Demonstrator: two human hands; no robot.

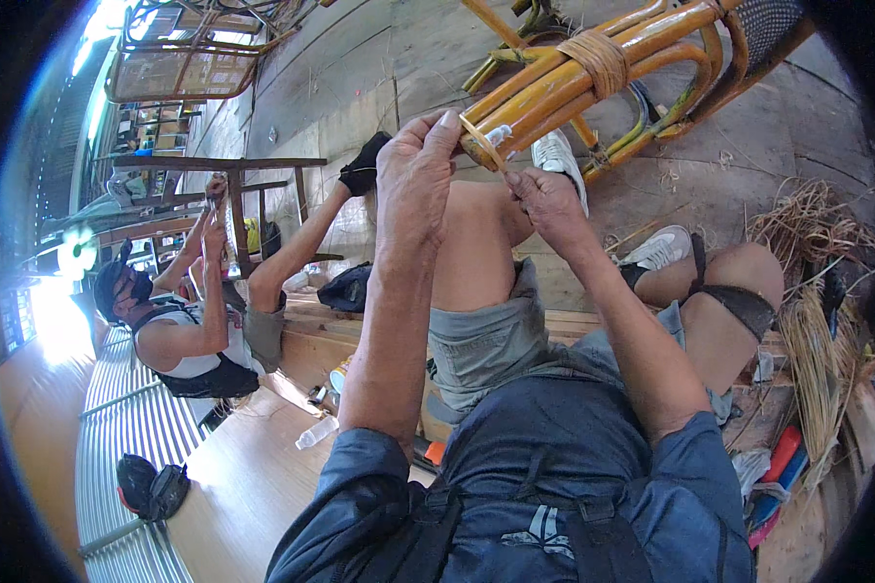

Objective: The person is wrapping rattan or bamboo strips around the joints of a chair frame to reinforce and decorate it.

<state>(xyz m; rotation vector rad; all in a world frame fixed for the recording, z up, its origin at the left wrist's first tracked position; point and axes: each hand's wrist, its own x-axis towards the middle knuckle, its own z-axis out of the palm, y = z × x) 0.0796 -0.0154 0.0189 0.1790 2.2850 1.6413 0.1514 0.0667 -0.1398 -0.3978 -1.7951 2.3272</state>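
Note:
Both my hands are at the near end of a rattan chair frame (544,102), whose yellow-brown poles lie side by side. A thin pale rattan strip (483,144) crosses the poles close to their ends. Thumb and fingers of my left hand (420,160) pinch the strip at the left side, against the outer pole. On the right side, my right hand (551,206) is closed on the strip's other end. Farther up the poles sits a wide, finished wrapping (596,62) of rattan strips. A dark woven panel (763,27) is part of the frame at the far right.
Loose rattan strips (815,228) lie heaped at the right, near red- and blue-handled tools (786,457). To the left, a co-worker (190,330) sits by a dark wooden frame (238,180). A clear bottle (317,432) and a black bag (153,486) lie at the lower left.

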